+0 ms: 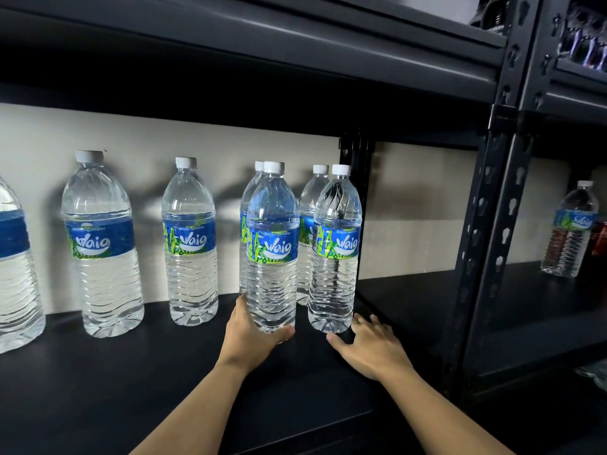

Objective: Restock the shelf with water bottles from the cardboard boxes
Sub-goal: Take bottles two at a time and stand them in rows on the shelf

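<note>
Several clear water bottles with blue and green labels stand on the black shelf (147, 372). My left hand (249, 336) grips the base of a front bottle (272, 247), which stands upright just before a second bottle. Right of it stands another front bottle (335, 251), also with one behind it. My right hand (371, 346) lies open on the shelf beside that bottle's base, fingers spread, thumb near the bottom edge. Further left stand two single bottles (190, 241) (101, 244) against the back panel, and one more is cut off at the left edge (16, 267).
A black perforated upright post (486, 244) divides this bay from the right one, where one more bottle (571, 229) stands beside something red. An upper shelf (295, 44) hangs close above the caps. No cardboard box is in view.
</note>
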Demonstrator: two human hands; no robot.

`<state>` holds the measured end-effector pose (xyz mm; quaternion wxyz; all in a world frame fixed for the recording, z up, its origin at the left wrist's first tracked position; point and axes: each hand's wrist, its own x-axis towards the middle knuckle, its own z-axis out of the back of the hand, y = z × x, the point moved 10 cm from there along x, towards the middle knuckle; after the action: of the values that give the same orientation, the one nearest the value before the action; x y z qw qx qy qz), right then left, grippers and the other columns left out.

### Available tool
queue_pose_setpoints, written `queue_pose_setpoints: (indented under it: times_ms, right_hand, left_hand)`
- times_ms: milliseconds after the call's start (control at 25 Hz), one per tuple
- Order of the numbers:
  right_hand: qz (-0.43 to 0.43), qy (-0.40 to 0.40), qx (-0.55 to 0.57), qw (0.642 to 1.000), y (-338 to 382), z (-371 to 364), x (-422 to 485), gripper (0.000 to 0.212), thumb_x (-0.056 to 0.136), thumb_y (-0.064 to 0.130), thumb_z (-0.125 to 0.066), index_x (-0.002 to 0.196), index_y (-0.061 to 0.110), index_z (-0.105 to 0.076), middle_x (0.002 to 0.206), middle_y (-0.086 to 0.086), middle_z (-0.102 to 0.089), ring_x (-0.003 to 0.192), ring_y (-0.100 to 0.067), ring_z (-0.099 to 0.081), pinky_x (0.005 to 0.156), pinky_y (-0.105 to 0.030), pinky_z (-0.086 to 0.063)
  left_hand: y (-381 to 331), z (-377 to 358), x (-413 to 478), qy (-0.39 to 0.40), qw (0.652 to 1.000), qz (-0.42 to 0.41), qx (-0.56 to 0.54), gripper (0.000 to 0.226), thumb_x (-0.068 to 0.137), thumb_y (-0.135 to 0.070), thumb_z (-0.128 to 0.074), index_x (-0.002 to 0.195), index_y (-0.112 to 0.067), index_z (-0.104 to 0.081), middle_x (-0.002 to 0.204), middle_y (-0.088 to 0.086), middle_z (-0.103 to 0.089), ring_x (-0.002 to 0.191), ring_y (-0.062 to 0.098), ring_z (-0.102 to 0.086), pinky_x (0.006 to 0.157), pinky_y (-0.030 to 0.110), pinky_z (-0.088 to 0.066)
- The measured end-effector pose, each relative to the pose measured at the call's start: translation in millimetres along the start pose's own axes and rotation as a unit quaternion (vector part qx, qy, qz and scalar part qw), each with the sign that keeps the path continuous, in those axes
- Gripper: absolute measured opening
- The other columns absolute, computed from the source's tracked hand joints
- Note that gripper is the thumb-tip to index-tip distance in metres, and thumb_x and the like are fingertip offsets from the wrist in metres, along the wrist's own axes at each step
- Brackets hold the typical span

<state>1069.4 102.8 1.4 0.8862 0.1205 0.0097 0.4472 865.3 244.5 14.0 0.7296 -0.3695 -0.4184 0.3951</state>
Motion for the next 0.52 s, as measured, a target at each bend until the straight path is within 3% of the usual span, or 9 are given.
queue_pose_setpoints:
  times_ms: [120, 240, 400, 520]
  right_hand:
    - [-0.011, -0.022, 0.019, 1.000, -1, 7, -5, 0.085, 0.089, 0.074, -0.031, 0.150, 0.014, -0.035, 0.157, -0.002, -0.031, 0.146, -0.024, -0.022, 0.117, -0.037, -0.020]
    - [-0.034, -0.092, -0.010, 0.995, 0, 24, -15, 0.072, 0.090, 0.071, -0.033, 0.123, 0.014, -0.061, 0.127, -0.009, -0.059, 0.120, -0.028, -0.054, 0.099, -0.035, -0.039]
    - [-0.023, -0.141, -0.048, 0.989, 12, 34, -37, 0.045, 0.095, 0.048, -0.040, 0.106, 0.015, -0.067, 0.109, -0.009, -0.067, 0.103, -0.029, -0.063, 0.084, -0.034, -0.047]
    - [-0.020, -0.113, 0.057, 0.992, 23, 18, -58, 0.038, 0.094, 0.037, -0.045, 0.121, 0.021, -0.065, 0.121, -0.006, -0.066, 0.112, -0.029, -0.059, 0.089, -0.034, -0.046]
  left_hand:
    - [0, 0, -1, 0.012, 0.999, 0.008, 0.036, 0.104, 0.044, -0.032, -0.096, 0.132, -0.015, -0.044, 0.124, -0.001, -0.056, 0.122, 0.018, -0.050, 0.107, 0.036, -0.041]
    - [3, 3, -9, 0.029, 0.998, 0.040, 0.050, 0.118, 0.043, -0.021, -0.097, 0.143, -0.013, -0.035, 0.132, 0.004, -0.049, 0.129, 0.021, -0.045, 0.112, 0.036, -0.035]
    - [11, 21, -36, 0.010, 0.997, 0.077, 0.012, 0.094, 0.064, -0.014, -0.088, 0.142, -0.014, -0.037, 0.134, 0.003, -0.048, 0.127, 0.020, -0.048, 0.111, 0.033, -0.036]
    - [4, 46, -71, 0.016, 0.993, 0.094, -0.071, 0.050, 0.076, -0.013, -0.080, 0.120, -0.018, -0.056, 0.110, -0.003, -0.064, 0.101, 0.012, -0.064, 0.091, 0.027, -0.051]
